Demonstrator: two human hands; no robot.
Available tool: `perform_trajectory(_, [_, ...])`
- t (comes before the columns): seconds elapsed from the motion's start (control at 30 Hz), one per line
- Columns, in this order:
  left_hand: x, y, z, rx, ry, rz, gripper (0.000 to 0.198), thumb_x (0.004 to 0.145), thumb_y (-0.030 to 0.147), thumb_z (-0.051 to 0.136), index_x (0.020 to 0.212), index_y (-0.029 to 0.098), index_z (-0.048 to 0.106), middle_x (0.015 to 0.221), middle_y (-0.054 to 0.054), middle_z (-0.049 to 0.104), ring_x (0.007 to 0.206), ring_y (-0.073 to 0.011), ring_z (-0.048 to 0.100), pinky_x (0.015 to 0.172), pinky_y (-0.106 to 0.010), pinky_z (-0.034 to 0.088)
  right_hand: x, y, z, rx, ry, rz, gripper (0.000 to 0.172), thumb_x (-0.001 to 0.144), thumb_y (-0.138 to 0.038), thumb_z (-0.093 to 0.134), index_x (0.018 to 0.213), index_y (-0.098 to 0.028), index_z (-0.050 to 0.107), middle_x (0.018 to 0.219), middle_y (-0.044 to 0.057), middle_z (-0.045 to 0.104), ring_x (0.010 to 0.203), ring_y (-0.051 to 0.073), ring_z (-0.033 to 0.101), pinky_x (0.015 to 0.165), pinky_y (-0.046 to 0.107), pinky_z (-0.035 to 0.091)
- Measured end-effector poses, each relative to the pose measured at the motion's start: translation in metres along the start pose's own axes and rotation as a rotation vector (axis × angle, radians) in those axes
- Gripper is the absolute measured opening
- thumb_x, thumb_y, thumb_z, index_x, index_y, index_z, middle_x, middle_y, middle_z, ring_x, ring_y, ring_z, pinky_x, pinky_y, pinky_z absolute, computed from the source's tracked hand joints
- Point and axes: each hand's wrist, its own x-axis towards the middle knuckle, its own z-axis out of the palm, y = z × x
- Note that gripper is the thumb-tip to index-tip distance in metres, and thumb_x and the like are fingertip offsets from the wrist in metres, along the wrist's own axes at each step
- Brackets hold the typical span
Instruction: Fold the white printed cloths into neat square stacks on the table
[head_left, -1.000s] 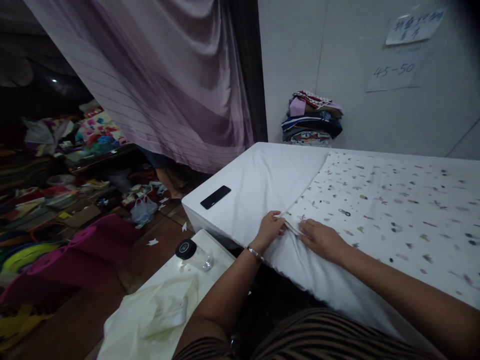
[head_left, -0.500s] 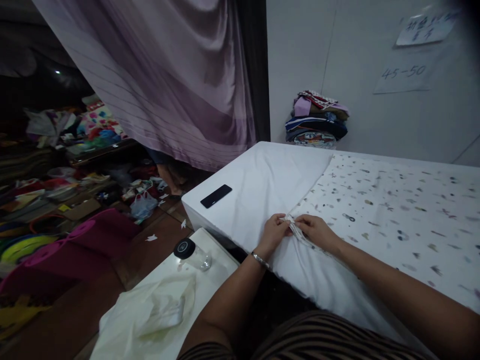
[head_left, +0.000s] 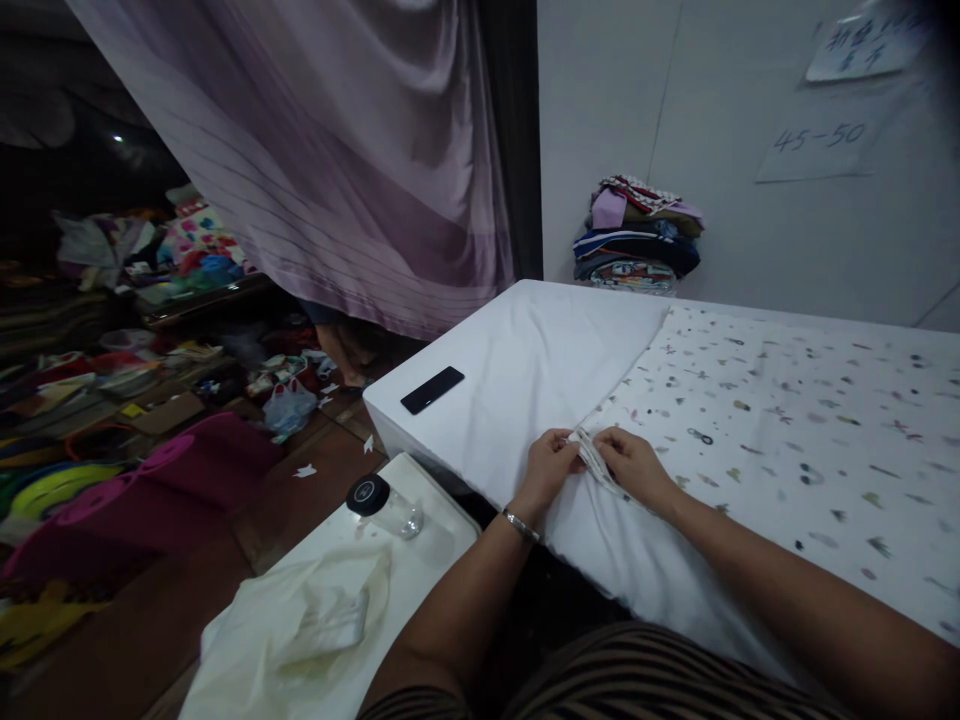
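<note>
A white cloth with a small scattered print (head_left: 750,420) lies spread over the right part of a table covered in plain white fabric (head_left: 517,350). At the cloth's near left corner, my left hand (head_left: 551,465) pinches the gathered edge between thumb and fingers. Just to its right, my right hand (head_left: 630,465) is closed on the same edge, which bunches in narrow folds between the two hands. The fingertips are partly hidden by the folds. A metal bracelet (head_left: 520,524) circles my left wrist.
A black phone (head_left: 433,390) lies on the table's left end. A clear bottle with a black lid (head_left: 386,505) rests on a lower white table (head_left: 442,500), near a pale bag (head_left: 300,620). Folded fabrics (head_left: 637,235) are stacked by the wall. Behind a hanging curtain (head_left: 390,180), a person's leg (head_left: 341,355) shows.
My right hand has shifted slightly up and the bunched edge between my hands opens a little wider. The view has turned very slightly left.
</note>
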Motion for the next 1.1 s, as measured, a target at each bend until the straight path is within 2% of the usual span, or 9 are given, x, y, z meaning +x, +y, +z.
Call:
perform_trajectory(0.07, [-0.003, 0.002, -0.001, 0.197, 0.042, 0.108, 0.018, 0.079, 0.018, 0.054, 0.097, 0.015, 0.058, 0.079, -0.002, 0.061, 0.067, -0.0115, 0.060, 0.064, -0.025, 0.050, 0.000, 0.002, 0.001, -0.002, 0.016, -0.003, 0.022, 0.077, -0.039, 0.049, 0.072, -0.019, 0.058, 0.060, -0.002, 0.055, 0.054, 0.013, 0.047, 0.052, 0.026, 0.037])
perform_trajectory(0.17, [-0.011, 0.009, -0.005, 0.561, 0.167, 0.363, 0.024, 0.077, 0.014, 0.055, 0.101, 0.019, 0.059, 0.095, -0.003, 0.058, 0.075, -0.0109, 0.057, 0.074, -0.025, 0.047, 0.001, 0.004, 0.001, 0.028, 0.040, -0.013, 0.023, 0.077, -0.040, 0.050, 0.072, -0.019, 0.057, 0.060, -0.002, 0.054, 0.054, 0.013, 0.046, 0.052, 0.026, 0.037])
perform_trajectory(0.23, [-0.015, 0.013, -0.006, 0.718, 0.198, 0.453, 0.019, 0.078, 0.017, 0.056, 0.097, 0.019, 0.059, 0.099, -0.003, 0.055, 0.078, -0.0115, 0.055, 0.076, -0.025, 0.045, 0.000, 0.004, 0.000, 0.033, 0.048, -0.026, 0.023, 0.078, -0.041, 0.050, 0.073, -0.019, 0.057, 0.060, -0.003, 0.052, 0.054, 0.013, 0.045, 0.051, 0.026, 0.036])
perform_trajectory(0.3, [-0.018, 0.015, -0.006, 0.826, 0.185, 0.452, 0.011, 0.080, 0.025, 0.058, 0.088, 0.018, 0.060, 0.094, -0.003, 0.054, 0.081, -0.0137, 0.054, 0.076, -0.026, 0.044, 0.000, 0.004, 0.000, 0.018, 0.051, -0.043, 0.023, 0.078, -0.040, 0.050, 0.074, -0.019, 0.057, 0.061, -0.002, 0.052, 0.055, 0.013, 0.044, 0.052, 0.026, 0.036])
perform_trajectory(0.43, [-0.014, 0.013, -0.002, 0.978, 0.140, 0.379, 0.017, 0.078, 0.035, 0.061, 0.077, 0.018, 0.060, 0.086, -0.004, 0.054, 0.085, -0.0183, 0.053, 0.076, -0.029, 0.042, 0.000, 0.000, -0.001, -0.017, 0.040, -0.076, 0.022, 0.078, -0.040, 0.049, 0.073, -0.019, 0.056, 0.062, -0.002, 0.053, 0.057, 0.014, 0.045, 0.054, 0.027, 0.037])
perform_trajectory(0.53, [-0.006, 0.011, 0.000, 0.985, 0.129, 0.362, 0.012, 0.077, 0.028, 0.060, 0.070, 0.018, 0.058, 0.083, -0.003, 0.055, 0.082, -0.0175, 0.052, 0.073, -0.028, 0.041, 0.000, -0.004, -0.004, -0.047, 0.044, -0.106, 0.022, 0.079, -0.039, 0.049, 0.073, -0.019, 0.057, 0.064, -0.001, 0.054, 0.059, 0.014, 0.047, 0.057, 0.027, 0.038])
perform_trajectory(0.63, [0.000, 0.012, -0.005, 0.895, 0.177, 0.350, 0.009, 0.076, 0.022, 0.057, 0.068, 0.018, 0.056, 0.080, -0.002, 0.055, 0.076, -0.0142, 0.052, 0.069, -0.025, 0.039, -0.001, -0.010, -0.008, -0.087, 0.041, -0.129, 0.021, 0.080, -0.037, 0.047, 0.076, -0.020, 0.058, 0.066, -0.001, 0.056, 0.060, 0.014, 0.048, 0.058, 0.026, 0.038])
perform_trajectory(0.77, [0.002, 0.013, -0.014, 0.820, 0.222, 0.261, 0.013, 0.077, 0.023, 0.056, 0.065, 0.017, 0.056, 0.076, -0.001, 0.055, 0.070, -0.0125, 0.051, 0.063, -0.024, 0.038, -0.001, -0.015, -0.008, -0.219, -0.053, -0.179, 0.019, 0.082, -0.033, 0.044, 0.074, -0.021, 0.057, 0.061, -0.003, 0.055, 0.058, 0.014, 0.048, 0.056, 0.026, 0.036])
perform_trajectory(1.1, [0.001, 0.009, -0.018, 0.830, 0.178, 0.259, 0.017, 0.077, 0.021, 0.051, 0.063, 0.017, 0.059, 0.074, -0.001, 0.058, 0.068, -0.0121, 0.053, 0.061, -0.024, 0.037, 0.002, -0.011, 0.006, -0.535, -0.152, -0.235, 0.019, 0.086, -0.025, 0.039, 0.077, -0.020, 0.055, 0.075, 0.002, 0.060, 0.071, 0.017, 0.054, 0.065, 0.028, 0.037])
